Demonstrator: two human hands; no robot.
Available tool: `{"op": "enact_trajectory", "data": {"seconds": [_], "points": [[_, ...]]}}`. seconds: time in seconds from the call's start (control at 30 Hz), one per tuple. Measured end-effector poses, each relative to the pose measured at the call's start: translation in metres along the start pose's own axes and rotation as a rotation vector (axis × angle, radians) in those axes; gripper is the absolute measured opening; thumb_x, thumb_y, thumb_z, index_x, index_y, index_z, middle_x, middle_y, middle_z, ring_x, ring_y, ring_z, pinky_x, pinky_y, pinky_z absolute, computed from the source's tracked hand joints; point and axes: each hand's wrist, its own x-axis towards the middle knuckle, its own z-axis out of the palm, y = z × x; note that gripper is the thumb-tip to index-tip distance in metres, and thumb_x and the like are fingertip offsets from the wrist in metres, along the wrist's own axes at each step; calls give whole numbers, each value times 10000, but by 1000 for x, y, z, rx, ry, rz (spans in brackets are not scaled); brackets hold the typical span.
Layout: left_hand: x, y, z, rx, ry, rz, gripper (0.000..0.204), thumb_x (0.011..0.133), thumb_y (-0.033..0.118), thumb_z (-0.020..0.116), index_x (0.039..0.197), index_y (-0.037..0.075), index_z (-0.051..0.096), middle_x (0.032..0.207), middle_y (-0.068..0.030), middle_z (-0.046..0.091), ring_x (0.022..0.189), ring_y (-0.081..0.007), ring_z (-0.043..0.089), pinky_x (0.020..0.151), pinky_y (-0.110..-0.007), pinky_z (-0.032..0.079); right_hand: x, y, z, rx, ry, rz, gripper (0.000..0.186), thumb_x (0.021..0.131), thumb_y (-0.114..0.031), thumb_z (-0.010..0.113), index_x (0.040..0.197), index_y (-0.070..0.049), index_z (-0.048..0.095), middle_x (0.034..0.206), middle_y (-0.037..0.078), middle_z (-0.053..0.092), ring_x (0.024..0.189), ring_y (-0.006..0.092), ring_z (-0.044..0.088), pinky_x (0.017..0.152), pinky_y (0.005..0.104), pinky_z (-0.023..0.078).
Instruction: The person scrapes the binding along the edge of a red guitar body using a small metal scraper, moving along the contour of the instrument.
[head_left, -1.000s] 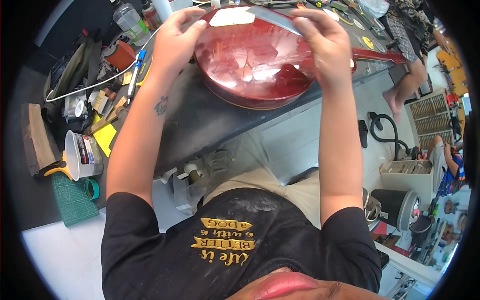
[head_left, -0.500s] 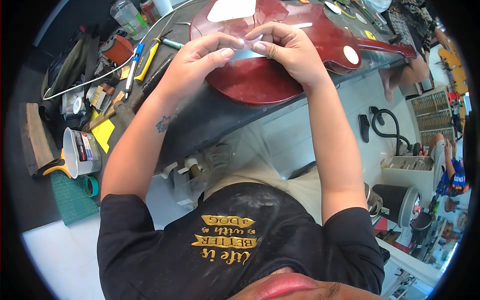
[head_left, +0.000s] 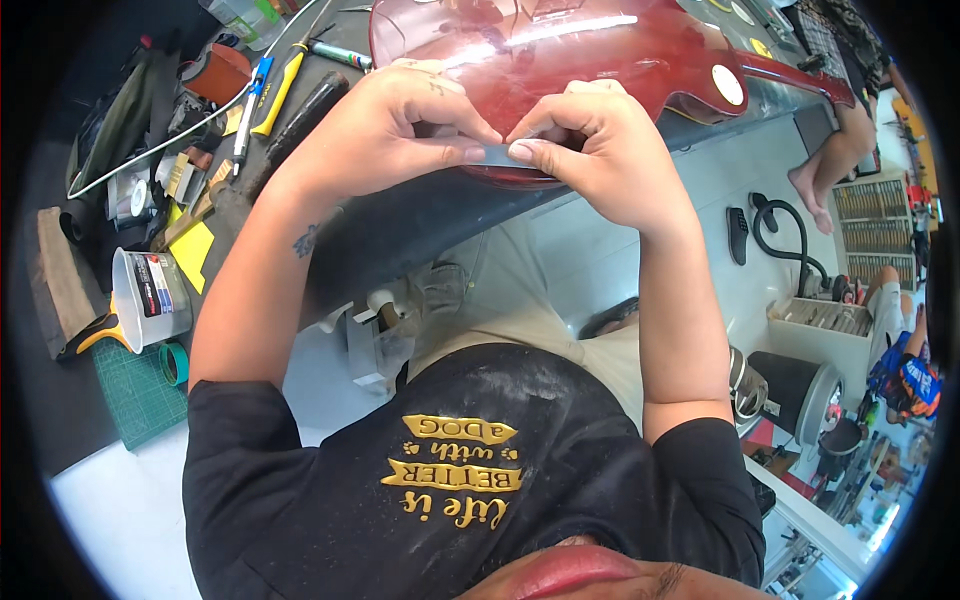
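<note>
Both hands meet above the near edge of a glossy dark red guitar [head_left: 560, 65], which lies on the bench with its neck toward the right. Between them is a small, thin, pale translucent strip [head_left: 497, 156]. My left hand [head_left: 415, 130] pinches its left end between thumb and curled fingers. At the other end, my right hand [head_left: 600, 150] has it between thumb and forefinger. What the strip is made of cannot be made out, and the fingers cover much of it.
On the bench's left lie a yellow-handled tool [head_left: 280, 95], a blue-and-white tool [head_left: 252, 115], a clear plastic tub [head_left: 160, 325], a green cutting mat [head_left: 140, 395] and a green tape roll [head_left: 174, 364]. A person's bare leg [head_left: 840, 160] and a black hose [head_left: 800, 250] are at right.
Both hands have come nearer to me with the strip, from over the guitar's middle to its near edge. The view has shifted slightly, and the guitar sits higher in it.
</note>
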Motion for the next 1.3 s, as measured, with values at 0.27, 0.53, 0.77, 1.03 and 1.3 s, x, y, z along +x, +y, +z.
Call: {"op": "enact_trajectory", "data": {"seconds": [0.27, 0.53, 0.77, 1.03, 1.3], "points": [[0, -4, 9, 183, 52, 47, 122, 870, 93, 755, 936, 58, 658, 709, -27, 512, 757, -226, 508, 785, -365, 412, -1, -4, -3, 19, 9, -10, 105, 866, -139, 772, 912, -45, 782, 712, 110, 713, 656, 252, 635, 694, 363, 501], [-1, 4, 13, 313, 47, 75, 166, 879, 107, 746, 928, 74, 590, 756, -45, 530, 797, -266, 519, 821, -387, 413, -1, -7, -5, 73, -51, 11, 118, 870, -97, 754, 944, -11, 788, 771, 133, 749, 653, 213, 667, 650, 319, 520], [0, 0, 14, 336, 85, 138, 186, 875, 118, 750, 934, 67, 582, 829, -61, 557, 824, -278, 543, 828, -393, 423, -1, -12, -5, 66, -46, 18, 124, 870, -84, 737, 950, -7, 792, 785, 132, 753, 677, 214, 694, 666, 313, 533], [1, -1, 18, 230, 127, 121, 165, 844, 113, 781, 861, 78, 621, 774, -31, 536, 775, -225, 526, 783, -364, 403, -2, -10, -5, 8, -67, 15, 143, 866, -73, 726, 976, -17, 799, 804, 128, 763, 676, 208, 699, 669, 314, 544], [6, 6, 22, 266, 147, 126, 139, 838, 101, 792, 887, 82, 663, 786, -6, 575, 768, -200, 530, 801, -349, 396, -5, -11, -6, 33, -79, 47, 124, 860, -80, 732, 946, -9, 787, 797, 113, 766, 679, 197, 701, 671, 313, 549]]}}
